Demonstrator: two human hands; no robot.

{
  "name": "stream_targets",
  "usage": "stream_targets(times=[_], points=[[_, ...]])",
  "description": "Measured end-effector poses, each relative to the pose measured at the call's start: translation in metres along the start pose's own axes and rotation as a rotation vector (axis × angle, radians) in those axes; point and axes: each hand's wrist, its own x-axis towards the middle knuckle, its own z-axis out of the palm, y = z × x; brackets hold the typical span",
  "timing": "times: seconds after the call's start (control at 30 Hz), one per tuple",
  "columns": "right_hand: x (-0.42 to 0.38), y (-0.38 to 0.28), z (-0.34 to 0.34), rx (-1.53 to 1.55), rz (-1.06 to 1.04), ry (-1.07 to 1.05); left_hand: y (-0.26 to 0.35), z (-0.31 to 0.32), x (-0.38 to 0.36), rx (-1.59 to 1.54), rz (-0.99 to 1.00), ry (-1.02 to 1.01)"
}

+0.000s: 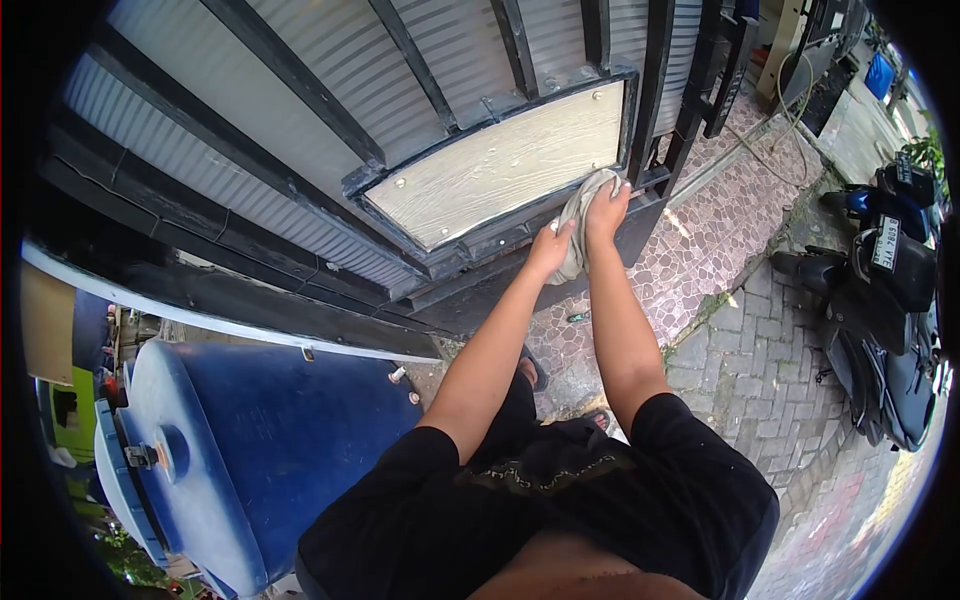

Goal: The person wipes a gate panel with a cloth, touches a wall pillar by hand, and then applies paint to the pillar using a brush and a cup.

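Note:
Both arms reach forward to a light grey-beige cloth (574,222) at the lower right of a cream wood-grain panel (500,160). My left hand (550,246) is closed on the cloth's left side. On its right side, my right hand (607,212) grips the cloth with the fingers curled near the panel's frame. The cloth is bunched between the two hands and its lower end hangs down. A black metal gate (440,268) frames the panel, which has small round bolt heads near its corners.
A big blue water tank (290,440) stands at the left. Parked motorcycles (890,290) line the right side. Stone-patterned tiles (690,250) and grey paving blocks (745,345) cover the ground. A hose (800,130) loops at the upper right.

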Motion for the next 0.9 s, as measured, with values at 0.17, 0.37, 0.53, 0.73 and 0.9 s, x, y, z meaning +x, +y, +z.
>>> stream_targets(times=[0.17, 0.37, 0.53, 0.73, 0.9], points=[[-0.049, -0.01, -0.001, -0.056, -0.307, -0.338, -0.052, -0.016, -0.025, 0.01, -0.072, 0.028], [-0.128, -0.011, -0.047, 0.153, -0.208, -0.667, -0.067, -0.041, -0.131, 0.087, -0.207, 0.072], [-0.142, 0.0, -0.14, 0.179, 0.063, -0.513, -0.056, -0.053, -0.198, -0.224, -0.202, 0.073], [-0.135, 0.016, -0.251, 0.339, 0.118, -0.48, -0.195, -0.072, -0.24, -0.264, -0.707, 0.265], [-0.133, -0.017, -0.327, 0.359, 0.169, -0.421, -0.264, -0.084, -0.329, 0.637, -1.033, -0.151]])
